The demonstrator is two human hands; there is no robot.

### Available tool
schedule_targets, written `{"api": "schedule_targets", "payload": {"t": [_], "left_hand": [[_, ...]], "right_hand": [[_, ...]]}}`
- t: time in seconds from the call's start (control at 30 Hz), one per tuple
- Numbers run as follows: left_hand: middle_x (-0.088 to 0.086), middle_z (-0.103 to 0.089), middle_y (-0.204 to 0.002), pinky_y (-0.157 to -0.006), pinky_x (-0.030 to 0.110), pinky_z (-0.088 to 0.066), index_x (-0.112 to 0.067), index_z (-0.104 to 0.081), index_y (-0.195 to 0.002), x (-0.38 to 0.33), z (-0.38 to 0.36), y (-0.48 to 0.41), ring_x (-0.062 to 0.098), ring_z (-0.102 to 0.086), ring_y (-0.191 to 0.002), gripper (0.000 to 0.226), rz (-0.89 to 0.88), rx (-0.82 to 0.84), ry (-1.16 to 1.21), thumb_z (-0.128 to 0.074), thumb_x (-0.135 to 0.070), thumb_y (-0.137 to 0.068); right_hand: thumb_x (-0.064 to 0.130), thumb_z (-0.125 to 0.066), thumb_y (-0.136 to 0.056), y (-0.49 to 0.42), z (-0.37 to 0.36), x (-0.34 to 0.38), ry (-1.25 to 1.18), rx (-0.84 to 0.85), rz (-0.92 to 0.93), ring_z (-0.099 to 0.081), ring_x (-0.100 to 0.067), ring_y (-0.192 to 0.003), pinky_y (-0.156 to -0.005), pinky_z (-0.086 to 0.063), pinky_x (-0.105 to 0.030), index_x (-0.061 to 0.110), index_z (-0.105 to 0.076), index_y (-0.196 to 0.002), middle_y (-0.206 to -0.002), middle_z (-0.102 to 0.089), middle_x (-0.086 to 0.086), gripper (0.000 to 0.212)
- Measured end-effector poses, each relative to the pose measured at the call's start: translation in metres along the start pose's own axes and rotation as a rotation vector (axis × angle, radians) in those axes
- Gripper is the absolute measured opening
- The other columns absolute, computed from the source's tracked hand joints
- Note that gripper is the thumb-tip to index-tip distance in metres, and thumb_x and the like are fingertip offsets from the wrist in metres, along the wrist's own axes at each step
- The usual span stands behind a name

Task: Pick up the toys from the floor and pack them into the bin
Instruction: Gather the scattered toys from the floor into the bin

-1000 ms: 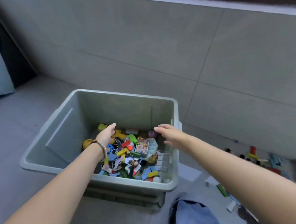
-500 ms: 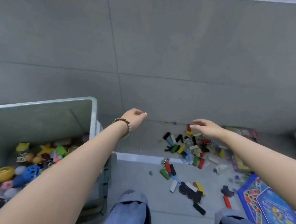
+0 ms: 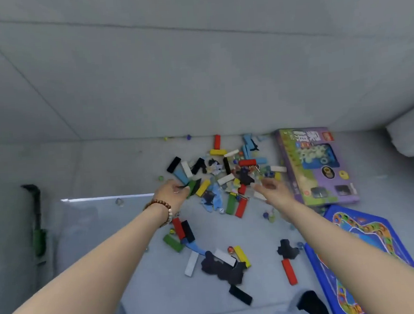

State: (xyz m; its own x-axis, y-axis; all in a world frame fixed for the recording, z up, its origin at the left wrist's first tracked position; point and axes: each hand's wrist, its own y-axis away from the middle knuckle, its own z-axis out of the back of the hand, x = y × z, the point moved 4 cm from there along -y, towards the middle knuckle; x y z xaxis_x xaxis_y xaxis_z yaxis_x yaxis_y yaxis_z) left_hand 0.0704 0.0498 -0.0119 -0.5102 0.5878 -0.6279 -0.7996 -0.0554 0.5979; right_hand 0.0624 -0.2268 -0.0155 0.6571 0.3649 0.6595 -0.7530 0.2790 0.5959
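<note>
A heap of coloured wooden blocks (image 3: 227, 180), marbles and dark puzzle pieces lies on the grey floor by the wall. My left hand (image 3: 171, 193), with a bead bracelet on the wrist, is at the heap's left edge, its fingertips curled onto a black block (image 3: 195, 185) beside a green one. My right hand (image 3: 270, 189) hovers over the heap's right side with fingers loosely spread, holding nothing. More blocks (image 3: 181, 229) and a black puzzle piece (image 3: 223, 268) lie nearer to me. The bin is out of view.
A purple game box (image 3: 324, 173) lies flat to the right of the heap, and a blue game board (image 3: 359, 244) lies nearer on the right. The tiled wall stands just behind the heap. A dark and green upright object (image 3: 36, 217) is at the far left. My knees show at the bottom edge.
My view swung right, from the bin to the floor heap. Both hands left the bin, crossed over and came down onto the blocks, the left now touching them.
</note>
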Motion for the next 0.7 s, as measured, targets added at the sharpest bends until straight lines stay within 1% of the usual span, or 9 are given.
{"api": "schedule_targets", "payload": {"t": [0.1,0.2,0.33,0.43,0.47,0.53,0.6,0.67,0.7], "left_hand": [[0.005,-0.056,-0.125,-0.089,0.024,-0.040,-0.011,-0.050,-0.126,-0.007,-0.022,-0.016,0.020,-0.053,-0.111,0.040,-0.031,-0.043,0.067,-0.054,-0.033,-0.092],[0.001,-0.057,-0.116,-0.084,0.023,-0.038,-0.015,-0.053,-0.122,-0.013,-0.034,-0.027,0.012,-0.051,-0.101,0.033,-0.052,-0.058,0.136,-0.054,-0.029,-0.092],[-0.002,-0.057,-0.109,-0.084,0.025,-0.043,-0.016,-0.056,-0.116,-0.024,-0.049,-0.034,0.013,-0.054,-0.099,0.025,-0.073,-0.061,0.202,-0.053,-0.023,-0.092],[-0.001,-0.057,-0.104,-0.083,0.024,-0.043,-0.015,-0.058,-0.111,-0.032,-0.063,-0.033,0.014,-0.055,-0.099,0.019,-0.056,-0.029,0.290,-0.053,-0.020,-0.093],[0.000,-0.058,-0.105,-0.086,0.026,-0.046,-0.015,-0.058,-0.108,-0.034,-0.067,-0.033,0.016,-0.056,-0.100,0.016,-0.044,-0.016,0.320,-0.052,-0.020,-0.094],[0.005,-0.061,-0.112,-0.087,0.032,-0.050,-0.016,-0.057,-0.106,-0.038,-0.075,-0.031,0.020,-0.058,-0.100,0.014,0.014,0.042,0.406,-0.051,-0.021,-0.095],[0.005,-0.058,-0.113,-0.087,0.031,-0.049,-0.014,-0.055,-0.115,-0.043,-0.085,-0.025,0.020,-0.056,-0.100,0.024,0.125,0.182,0.590,-0.046,-0.028,-0.097],[0.004,-0.059,-0.106,-0.094,0.034,-0.045,-0.014,-0.055,-0.110,-0.048,-0.095,-0.016,0.023,-0.056,-0.104,0.026,0.243,0.319,0.845,-0.043,-0.034,-0.098],[0.007,-0.061,-0.106,-0.094,0.034,-0.045,-0.014,-0.056,-0.106,-0.049,-0.098,-0.013,0.024,-0.057,-0.104,0.025,0.282,0.342,0.950,-0.043,-0.033,-0.098]], "right_hand": [[0.029,-0.067,-0.085,-0.024,-0.011,-0.008,-0.135,-0.065,-0.028,-0.054,-0.026,-0.116,-0.093,-0.047,-0.038,0.004,-0.049,-0.130,-0.131,-0.053,-0.012,0.054],[0.025,-0.072,-0.082,-0.040,-0.020,-0.011,-0.153,-0.161,-0.040,-0.057,-0.021,-0.097,-0.090,-0.048,-0.037,0.007,-0.058,-0.112,-0.115,-0.062,-0.012,0.038],[0.019,-0.076,-0.077,-0.053,-0.027,-0.010,-0.145,-0.211,-0.031,-0.060,-0.021,-0.092,-0.083,-0.047,-0.029,0.009,-0.065,-0.096,-0.098,-0.066,-0.007,0.024],[0.016,-0.076,-0.076,-0.057,-0.030,-0.010,-0.136,-0.175,-0.040,-0.064,-0.022,-0.087,-0.079,-0.051,-0.033,0.015,-0.065,-0.084,-0.100,-0.070,-0.010,0.014],[0.015,-0.076,-0.076,-0.057,-0.029,-0.009,-0.150,-0.168,-0.045,-0.066,-0.024,-0.088,-0.075,-0.051,-0.033,0.018,-0.062,-0.079,-0.099,-0.070,-0.011,0.014],[0.014,-0.076,-0.077,-0.052,-0.028,-0.006,-0.225,-0.175,-0.037,-0.067,-0.023,-0.083,-0.064,-0.049,-0.026,0.021,-0.058,-0.074,-0.095,-0.070,-0.010,0.019],[0.014,-0.075,-0.079,-0.037,-0.033,0.001,-0.306,-0.098,-0.013,-0.061,-0.015,-0.070,-0.052,-0.045,-0.017,0.019,-0.058,-0.076,-0.082,-0.066,-0.004,0.018],[0.015,-0.074,-0.080,-0.020,-0.046,0.007,-0.323,0.086,0.002,-0.058,-0.010,-0.065,-0.050,-0.042,-0.016,0.017,-0.059,-0.079,-0.075,-0.064,0.000,0.015],[0.016,-0.073,-0.080,-0.013,-0.051,0.008,-0.313,0.164,0.002,-0.058,-0.009,-0.064,-0.050,-0.042,-0.017,0.017,-0.060,-0.080,-0.073,-0.065,0.001,0.013]]}}
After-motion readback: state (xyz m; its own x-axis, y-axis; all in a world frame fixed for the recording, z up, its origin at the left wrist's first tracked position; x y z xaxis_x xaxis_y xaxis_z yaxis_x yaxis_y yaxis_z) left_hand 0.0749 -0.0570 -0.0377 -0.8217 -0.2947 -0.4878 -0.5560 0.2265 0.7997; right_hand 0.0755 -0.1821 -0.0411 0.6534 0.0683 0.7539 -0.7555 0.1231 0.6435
